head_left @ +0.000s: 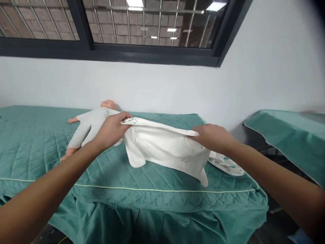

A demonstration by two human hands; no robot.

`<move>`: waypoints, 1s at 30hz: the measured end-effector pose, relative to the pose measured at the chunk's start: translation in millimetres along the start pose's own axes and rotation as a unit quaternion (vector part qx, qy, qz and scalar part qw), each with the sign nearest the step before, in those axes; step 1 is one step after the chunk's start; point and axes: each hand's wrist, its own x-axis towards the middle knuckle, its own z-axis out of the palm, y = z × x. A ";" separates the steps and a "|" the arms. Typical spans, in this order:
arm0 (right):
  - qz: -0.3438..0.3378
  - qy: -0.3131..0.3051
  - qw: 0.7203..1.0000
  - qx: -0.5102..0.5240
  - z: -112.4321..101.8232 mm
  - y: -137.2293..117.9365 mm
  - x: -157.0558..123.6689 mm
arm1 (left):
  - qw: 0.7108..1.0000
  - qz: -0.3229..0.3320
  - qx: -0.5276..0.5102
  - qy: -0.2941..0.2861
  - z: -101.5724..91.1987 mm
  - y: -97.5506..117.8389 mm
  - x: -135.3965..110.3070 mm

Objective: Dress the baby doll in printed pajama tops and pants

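Observation:
Stretched between my two hands is a small white baby garment (167, 145), its folded upper edge pulled taut and two short flaps dangling below over the bed. My left hand (114, 127) pinches the left end of that edge, where a bit of coloured print shows. At the other end, my right hand (214, 137) is closed on the cloth, its fingertips partly hidden. A baby doll (95, 122) in a pale bodysuit lies on its back, beyond my left forearm. Partly behind my right hand, a white cloth with coloured print (228, 164) rests on the bed.
A green quilted cover (38, 142) with a pale piping line spreads over the bed. Another green-covered surface (291, 135) stands at the right, across a dark gap. Behind the bed rise a white wall (162, 88) and a dark-framed window (152, 56) with bars.

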 end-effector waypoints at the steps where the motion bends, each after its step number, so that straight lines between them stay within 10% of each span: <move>1: 0.001 -0.007 1.000 0.009 0.6 5.3 0.3 | 1.000 -0.002 0.002 0.000 -1.8 -2.0 0.0; 10: 0.038 -0.007 0.999 0.027 6.6 35.9 44.1 | 0.980 -0.061 0.139 -0.126 -12.6 -17.9 30.7; 16: 0.024 0.086 0.993 -0.075 85.3 -40.6 60.1 | 0.956 -0.046 0.288 -0.031 80.4 -43.3 26.0; 21: -0.086 0.088 0.992 0.021 166.7 -99.4 57.8 | 0.980 0.003 0.152 -0.130 176.5 -52.5 -7.5; 30: 0.110 0.070 0.988 0.078 176.3 -86.0 89.5 | 0.987 -0.079 0.128 -0.048 197.9 -80.4 33.7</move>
